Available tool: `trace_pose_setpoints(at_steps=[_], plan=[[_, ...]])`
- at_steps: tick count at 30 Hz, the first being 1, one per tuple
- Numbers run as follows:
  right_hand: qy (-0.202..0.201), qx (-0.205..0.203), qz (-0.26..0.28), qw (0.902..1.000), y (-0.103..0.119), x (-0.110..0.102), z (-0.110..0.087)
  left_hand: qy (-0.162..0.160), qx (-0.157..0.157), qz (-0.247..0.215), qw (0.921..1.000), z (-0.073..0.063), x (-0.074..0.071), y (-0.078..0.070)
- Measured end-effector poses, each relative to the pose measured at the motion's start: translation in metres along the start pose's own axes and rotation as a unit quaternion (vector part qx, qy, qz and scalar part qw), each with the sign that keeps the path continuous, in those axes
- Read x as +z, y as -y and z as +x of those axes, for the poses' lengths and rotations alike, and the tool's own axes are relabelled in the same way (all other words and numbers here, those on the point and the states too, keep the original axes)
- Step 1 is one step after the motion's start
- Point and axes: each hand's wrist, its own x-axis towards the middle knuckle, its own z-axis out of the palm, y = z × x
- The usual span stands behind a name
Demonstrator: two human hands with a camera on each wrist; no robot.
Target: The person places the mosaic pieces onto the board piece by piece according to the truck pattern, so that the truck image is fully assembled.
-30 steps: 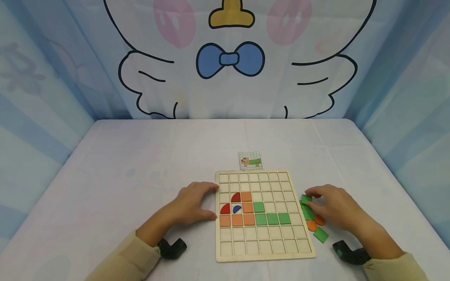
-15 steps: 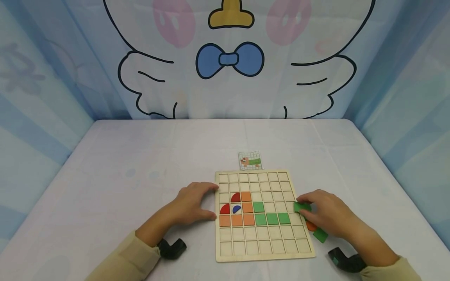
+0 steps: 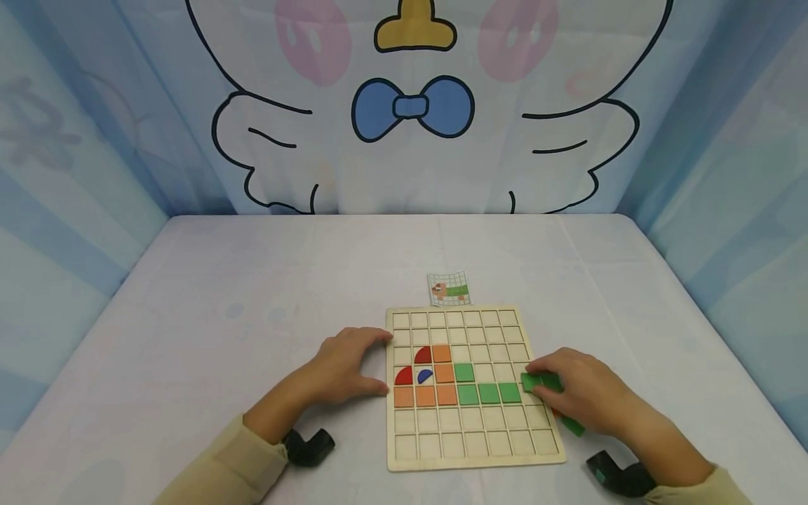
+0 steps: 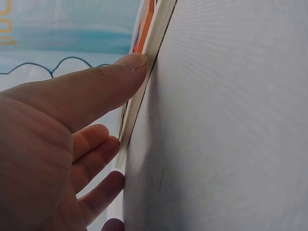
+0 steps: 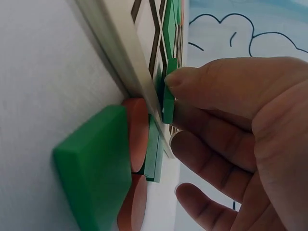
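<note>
A wooden grid board (image 3: 442,464) lies flat in the middle. Several square green tiles (image 3: 489,393), orange squares (image 3: 426,396), two red quarter-round tiles (image 3: 404,376) and a blue half-round tile (image 3: 426,376) sit in its cells. My left hand (image 3: 346,363) rests against the board's left edge, thumb and fingers spread along it; the left wrist view has the thumb (image 4: 108,84) right at the edge. With thumb and finger, my right hand (image 3: 590,389) pinches a square green tile (image 5: 169,91), held on edge in the right wrist view, close over the board's right column.
Beside the board's right edge lie loose green tiles (image 5: 96,163) and orange discs (image 5: 138,134), partly hidden by my right hand in the head view. A small picture card (image 3: 449,289) lies behind the board. A printed curtain (image 3: 416,175) hangs behind the table.
My right hand has picked a green tile from the loose pile and carried it left and slightly nearer me, over the board's right side. The left hand has not moved.
</note>
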Motion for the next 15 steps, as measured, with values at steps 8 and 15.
trace_pose_setpoints(at_steps=[8, 15], plan=[[0.032, 0.001, 0.001, 0.9995, 0.0033, -0.0020, -0.0007, 0.001, -0.003, 0.001, 1.0000, -0.0001, 0.0006, 0.0000], [0.041, -0.009, 0.012, 0.9991, 0.0017, -0.0036, -0.0018, 0.002, -0.003, 0.000, 1.0000, 0.0000, 0.0005, 0.0003]])
